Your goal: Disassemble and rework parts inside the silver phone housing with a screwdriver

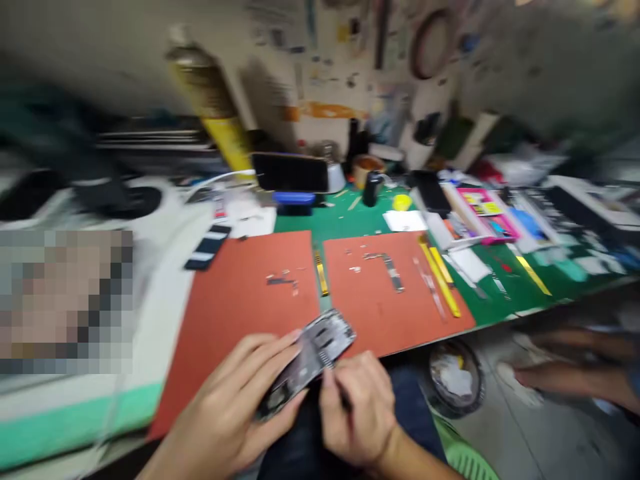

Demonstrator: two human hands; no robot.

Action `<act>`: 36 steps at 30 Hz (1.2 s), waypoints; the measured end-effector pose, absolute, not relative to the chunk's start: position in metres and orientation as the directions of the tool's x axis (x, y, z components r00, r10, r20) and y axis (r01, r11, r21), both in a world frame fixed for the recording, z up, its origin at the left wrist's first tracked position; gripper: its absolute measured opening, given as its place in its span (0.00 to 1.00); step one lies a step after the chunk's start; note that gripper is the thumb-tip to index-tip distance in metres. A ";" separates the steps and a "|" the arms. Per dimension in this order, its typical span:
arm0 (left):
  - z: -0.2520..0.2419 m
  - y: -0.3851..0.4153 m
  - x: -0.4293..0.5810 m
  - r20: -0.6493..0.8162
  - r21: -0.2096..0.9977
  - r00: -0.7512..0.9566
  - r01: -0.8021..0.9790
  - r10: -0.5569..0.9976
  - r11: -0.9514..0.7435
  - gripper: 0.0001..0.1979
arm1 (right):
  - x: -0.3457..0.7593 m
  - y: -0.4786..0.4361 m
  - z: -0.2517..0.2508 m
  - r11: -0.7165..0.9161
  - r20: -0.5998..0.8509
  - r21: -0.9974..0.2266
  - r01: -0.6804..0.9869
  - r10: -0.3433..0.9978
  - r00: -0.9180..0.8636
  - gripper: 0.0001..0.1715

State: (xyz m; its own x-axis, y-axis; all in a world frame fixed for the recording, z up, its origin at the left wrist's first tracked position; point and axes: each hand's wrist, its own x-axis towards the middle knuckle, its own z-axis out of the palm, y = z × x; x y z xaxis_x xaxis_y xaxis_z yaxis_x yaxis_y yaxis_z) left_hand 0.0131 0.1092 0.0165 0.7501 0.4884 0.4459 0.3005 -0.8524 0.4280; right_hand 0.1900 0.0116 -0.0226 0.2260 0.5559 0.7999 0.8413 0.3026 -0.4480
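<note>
On the left I am seeing my left hand [235, 407] reaching up from the lower edge, palm down. Its fingers are stretching out and curling around the opened phone body [320, 347], gripping it along its long side. The phone is tilting over the near edge of the orange mat [235, 300], just above my lap. To its right, my right hand [357, 413] is sitting knuckles-up, thumb and fingers pinching a thin dark tool [344, 397] against the phone's lower edge. Blur is keeping me from naming the tool.
</note>
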 end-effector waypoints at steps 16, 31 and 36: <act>0.016 0.100 0.014 0.338 0.477 0.746 0.389 0.573 -0.788 0.23 | 0.195 0.003 -0.030 0.340 0.793 -0.497 0.799 0.551 0.259 0.23; 0.016 0.099 0.014 0.338 0.462 0.743 0.404 0.578 -0.789 0.21 | 0.190 0.003 -0.033 0.317 0.787 -0.532 0.785 0.527 0.321 0.24; 0.016 0.100 0.014 0.343 0.465 0.746 0.393 0.571 -0.793 0.21 | 0.191 0.003 -0.032 0.333 0.772 -0.554 0.763 0.548 0.321 0.27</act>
State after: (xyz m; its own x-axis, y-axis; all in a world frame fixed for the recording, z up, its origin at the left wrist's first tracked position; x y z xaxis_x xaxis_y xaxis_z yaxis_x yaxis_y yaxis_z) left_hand 0.0137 0.1001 0.0157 0.7461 0.5705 0.3433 0.3929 -0.7935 0.4648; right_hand 0.1914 0.0026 -0.0323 0.3211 0.5480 0.7724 0.7634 0.3329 -0.5536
